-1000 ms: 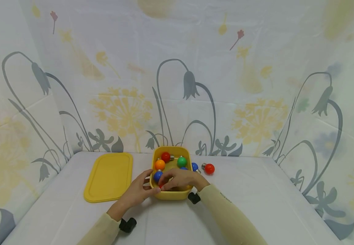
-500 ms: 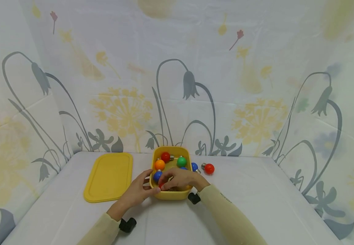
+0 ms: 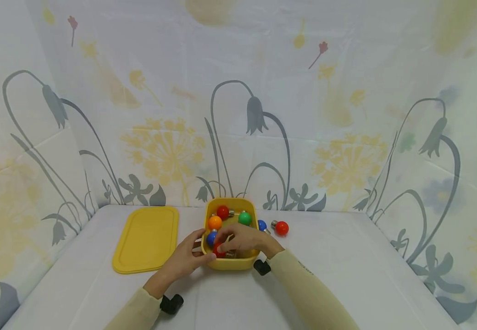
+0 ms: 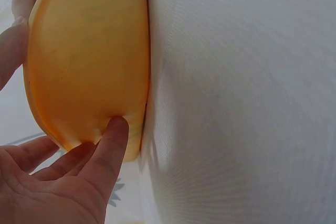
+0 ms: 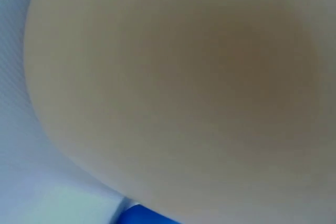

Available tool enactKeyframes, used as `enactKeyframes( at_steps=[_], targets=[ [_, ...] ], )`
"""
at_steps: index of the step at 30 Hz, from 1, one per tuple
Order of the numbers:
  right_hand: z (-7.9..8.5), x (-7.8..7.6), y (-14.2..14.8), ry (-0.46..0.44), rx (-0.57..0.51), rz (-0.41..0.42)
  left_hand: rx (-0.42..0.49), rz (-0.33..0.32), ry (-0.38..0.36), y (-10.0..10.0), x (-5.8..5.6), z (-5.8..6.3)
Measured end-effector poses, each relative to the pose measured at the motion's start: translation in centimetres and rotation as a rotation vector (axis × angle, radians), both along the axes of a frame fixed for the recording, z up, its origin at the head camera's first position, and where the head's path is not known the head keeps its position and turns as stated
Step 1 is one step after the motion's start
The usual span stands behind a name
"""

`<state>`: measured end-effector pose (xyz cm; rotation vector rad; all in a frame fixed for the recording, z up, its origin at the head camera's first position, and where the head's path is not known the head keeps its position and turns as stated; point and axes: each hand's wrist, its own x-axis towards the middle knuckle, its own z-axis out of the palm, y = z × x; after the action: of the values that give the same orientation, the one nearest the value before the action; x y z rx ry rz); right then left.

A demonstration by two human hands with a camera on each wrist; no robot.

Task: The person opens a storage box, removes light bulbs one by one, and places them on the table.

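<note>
A yellow plastic container holds several small coloured light bulbs. My left hand grips its near left corner, thumb at the front rim, fingers on the side wall. In the left wrist view, those fingertips press on the outer wall. Reaching inside, my right hand pinches a red bulb near that corner; its metal screw base points right. A blue bulb, an orange bulb, a green bulb and another red bulb lie around it. The right wrist view is mostly a blurred wall.
To the left, a yellow lid lies flat on the white tablecloth. Right of the container, a blue bulb and a red bulb lie on the cloth. A flower-patterned curtain stands behind.
The pinched red bulb shows more now, along with its screw base, as the right fingers have shifted slightly. The left hand and container stay in place.
</note>
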<state>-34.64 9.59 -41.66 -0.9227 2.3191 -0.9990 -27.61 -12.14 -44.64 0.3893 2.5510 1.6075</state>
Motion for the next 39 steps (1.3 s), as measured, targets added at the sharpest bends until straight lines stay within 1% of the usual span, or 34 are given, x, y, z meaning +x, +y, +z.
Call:
enactKeyframes(
  at_steps=[5, 12, 20, 24, 27, 33, 37, 39],
  targets=[
    [0.3, 0.4, 0.0, 0.035, -0.012, -0.017, 0.01, -0.006, 0.001, -0.1, 0.2, -0.1],
    [0.8, 0.6, -0.4, 0.056, -0.034, -0.025, -0.004, 0.028, -0.013, -0.7, 0.4, -0.4],
    [1.8, 0.6, 0.6, 0.074, -0.042, -0.094, -0.008, 0.025, -0.012, -0.5, 0.2, -0.2],
    [2.8, 0.8, 1.7, 0.109, -0.048, -0.138, 0.003, 0.014, -0.001, -0.2, -0.1, -0.2],
    [3.6, 1.0, 2.8, 0.142, -0.061, -0.153, 0.008, 0.008, -0.007, 0.0, -0.2, -0.2],
    [4.8, 1.1, 5.3, 0.199, -0.092, -0.21, 0.0, 0.023, -0.015, 0.2, 0.0, 0.0],
    [5.2, 1.1, 7.2, 0.244, -0.108, -0.241, -0.003, 0.024, -0.019, 0.2, 0.1, 0.1],
    [5.2, 1.1, 8.3, 0.235, -0.119, -0.265, -0.001, 0.025, -0.024, 0.3, 0.0, 0.1]
  ],
)
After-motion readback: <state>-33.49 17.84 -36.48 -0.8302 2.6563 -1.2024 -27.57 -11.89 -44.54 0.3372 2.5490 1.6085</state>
